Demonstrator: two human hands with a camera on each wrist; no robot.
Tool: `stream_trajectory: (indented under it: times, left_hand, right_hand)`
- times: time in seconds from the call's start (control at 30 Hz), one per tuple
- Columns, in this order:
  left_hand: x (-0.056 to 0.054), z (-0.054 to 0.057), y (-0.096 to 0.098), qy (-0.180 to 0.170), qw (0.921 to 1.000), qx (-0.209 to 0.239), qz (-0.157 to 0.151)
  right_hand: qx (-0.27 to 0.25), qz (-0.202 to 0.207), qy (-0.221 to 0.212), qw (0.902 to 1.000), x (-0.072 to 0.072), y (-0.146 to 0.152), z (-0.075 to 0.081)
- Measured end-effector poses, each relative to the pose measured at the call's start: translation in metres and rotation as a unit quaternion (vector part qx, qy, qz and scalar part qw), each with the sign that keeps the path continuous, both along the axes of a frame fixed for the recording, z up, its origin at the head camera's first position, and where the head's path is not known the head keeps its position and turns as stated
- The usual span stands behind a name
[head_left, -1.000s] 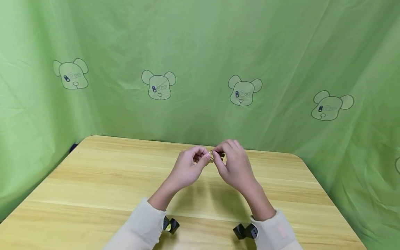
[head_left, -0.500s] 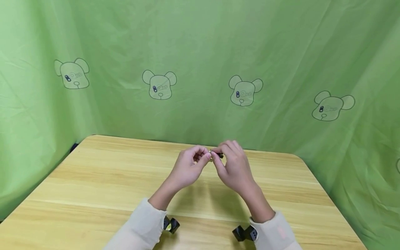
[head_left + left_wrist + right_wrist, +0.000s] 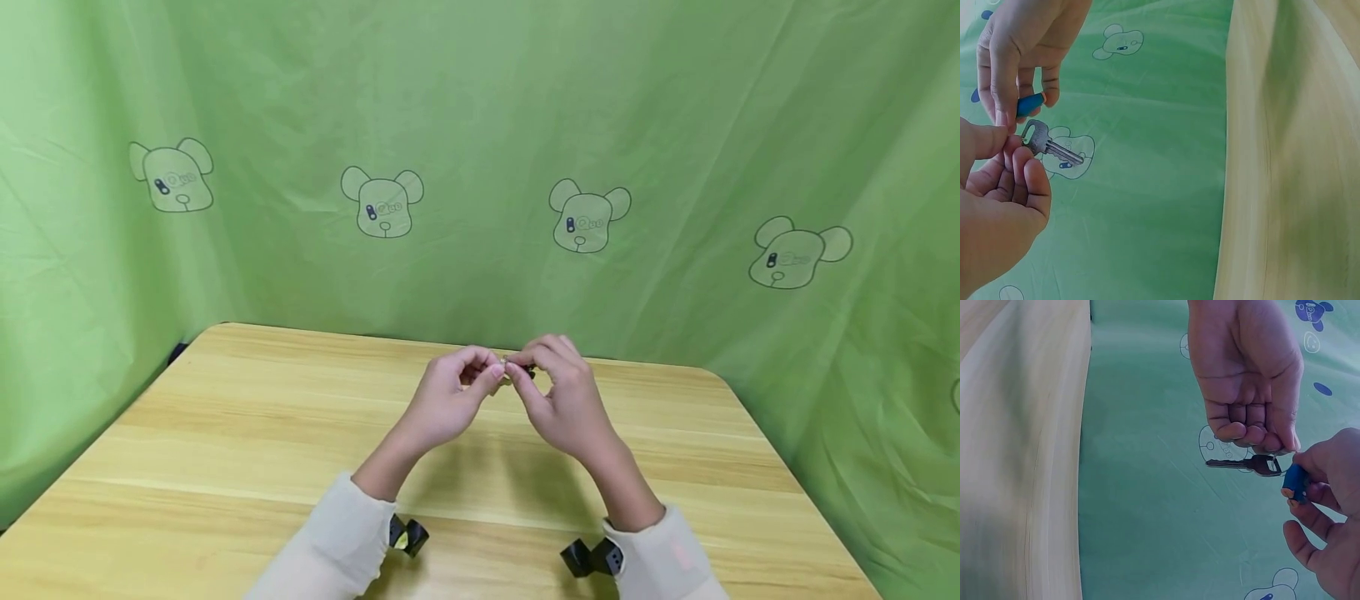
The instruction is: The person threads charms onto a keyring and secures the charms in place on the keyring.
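One key ring (image 3: 1284, 472) is held above the wooden table (image 3: 262, 433) between left hand (image 3: 444, 402) and right hand (image 3: 570, 407), each pinching it thumb to forefinger. Metal key (image 3: 1049, 145) sits at the left fingertips, blue fob (image 3: 1296, 480) beside the right ones. Fingertips are visibly closer together than one second ago.

A: What's the key (image 3: 1040, 141) like?
B: Silver, hanging blade-down under the left hand (image 3: 450, 398). There's a small metal ring (image 3: 505, 362) where both hands pinch, mostly hidden.
A: And the blue thing (image 3: 1029, 105)?
B: Stubby, orange at one end, tucked against the right hand (image 3: 566, 400).
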State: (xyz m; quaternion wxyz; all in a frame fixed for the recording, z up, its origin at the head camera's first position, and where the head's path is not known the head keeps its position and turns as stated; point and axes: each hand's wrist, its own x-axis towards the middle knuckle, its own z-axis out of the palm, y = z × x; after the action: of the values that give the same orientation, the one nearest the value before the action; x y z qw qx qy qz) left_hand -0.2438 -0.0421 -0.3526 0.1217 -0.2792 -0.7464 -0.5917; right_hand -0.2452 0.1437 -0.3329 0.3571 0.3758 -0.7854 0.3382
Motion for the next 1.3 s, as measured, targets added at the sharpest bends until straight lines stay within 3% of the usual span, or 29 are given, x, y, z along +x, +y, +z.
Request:
stream_trajectory:
  times: [0.4,0.6,0.83,1.13,1.3]
  left_hand:
    - [-0.0045,0.0008,-0.0086,-0.059,0.9967,0.049,-0.028]
    - [-0.0081,-0.0035,-0.009,-0.074,0.9953,0.059,-0.023]
    - [-0.008,-0.0038,-0.0065,-0.088,0.9918,0.074,-0.056]
    - [-0.008,-0.0034,-0.0073,-0.129,0.9817,0.102,-0.097]
    - [-0.0087,-0.0047,-0.008,-0.133,0.9806,0.095,-0.108]
  right_hand:
    - [-0.019,0.013,-0.015,0.9996,-0.0005,0.0009,0.0024]
    - [-0.033,0.025,-0.022,0.9989,-0.0002,0.0001,0.0011]
    - [-0.032,0.029,-0.016,0.999,-0.0003,-0.0023,0.0005]
    - [-0.035,0.039,-0.017,0.9985,-0.0002,-0.0029,0.0009]
    - [-0.037,0.041,-0.016,0.9983,0.0005,-0.0038,0.0013]
